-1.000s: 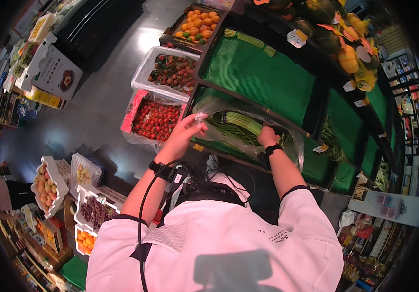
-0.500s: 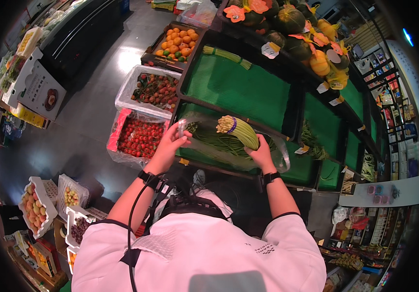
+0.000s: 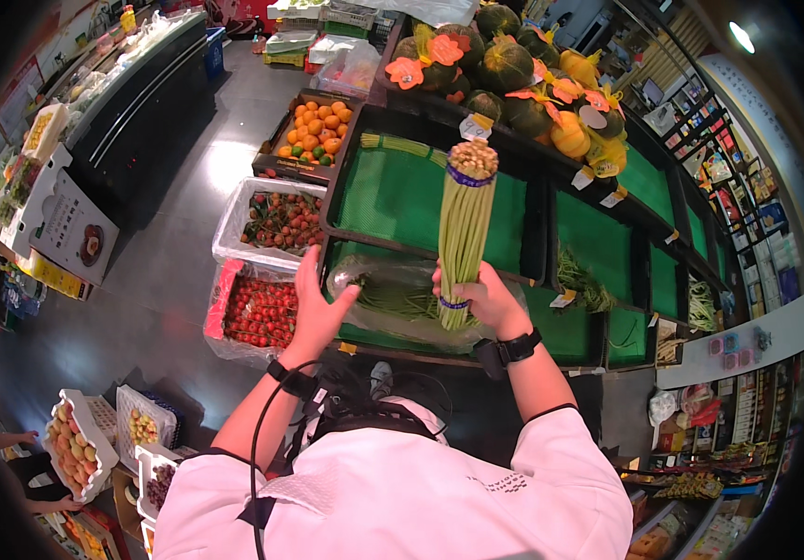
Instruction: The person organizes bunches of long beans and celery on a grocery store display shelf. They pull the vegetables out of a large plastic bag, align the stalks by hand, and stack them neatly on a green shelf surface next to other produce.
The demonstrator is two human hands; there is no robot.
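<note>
My right hand (image 3: 488, 303) grips the lower part of a bunch of garlic scapes (image 3: 465, 224), long green stalks with pale cut ends upward. Purple bands circle it near the top and bottom. It stands almost upright over the lower bin. My left hand (image 3: 316, 306) is empty, thumb and fingers apart, beside the left end of a clear plastic bag (image 3: 351, 273). More green stalks (image 3: 393, 301) lie inside the bag, in the green-lined lower bin. Another bundle of similar stalks (image 3: 400, 147) rests at the back of the upper bin (image 3: 402, 201).
Left of the bins are a box of oranges (image 3: 318, 131), a white crate of dark red fruit (image 3: 281, 222) and a box of cherry tomatoes (image 3: 260, 310). Pumpkins (image 3: 505, 65) fill the rack behind. At lower left, a person's arm (image 3: 14, 438) shows beside a peach crate (image 3: 73, 448).
My right hand has raised the bunch and turned it from leaning over to nearly upright. My left hand has let go of the bag's edge, which now lies lower.
</note>
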